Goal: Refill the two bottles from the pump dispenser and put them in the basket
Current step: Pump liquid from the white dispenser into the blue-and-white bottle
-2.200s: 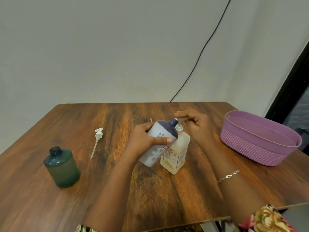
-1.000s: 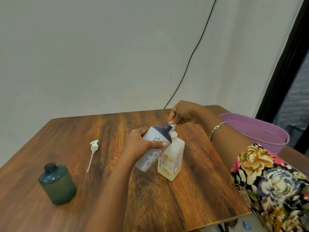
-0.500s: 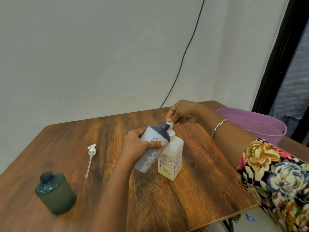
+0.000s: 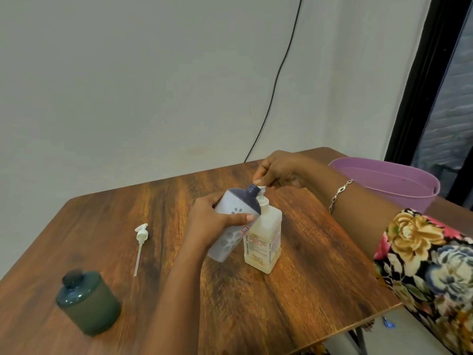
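My left hand (image 4: 213, 221) grips a white bottle (image 4: 231, 231) with a dark blue top and paw prints, tilted so its neck meets the spout of the pump dispenser (image 4: 263, 239). The dispenser is a square, pale yellow bottle standing mid-table. My right hand (image 4: 279, 170) rests on its white pump head, fingertips on top. A round dark green bottle (image 4: 88, 303) without a pump stands at the front left. The purple basket (image 4: 399, 183) sits at the far right, partly hidden by my right arm.
A loose white pump with its long tube (image 4: 140, 242) lies on the wooden table (image 4: 256, 303) left of my left hand. A black cable runs down the wall behind. The table's front right edge is near my right sleeve.
The camera has swung left and tilted, so the basket sits farther right. My right hand shifted onto the pump head; my left hand keeps the white bottle at the spout.
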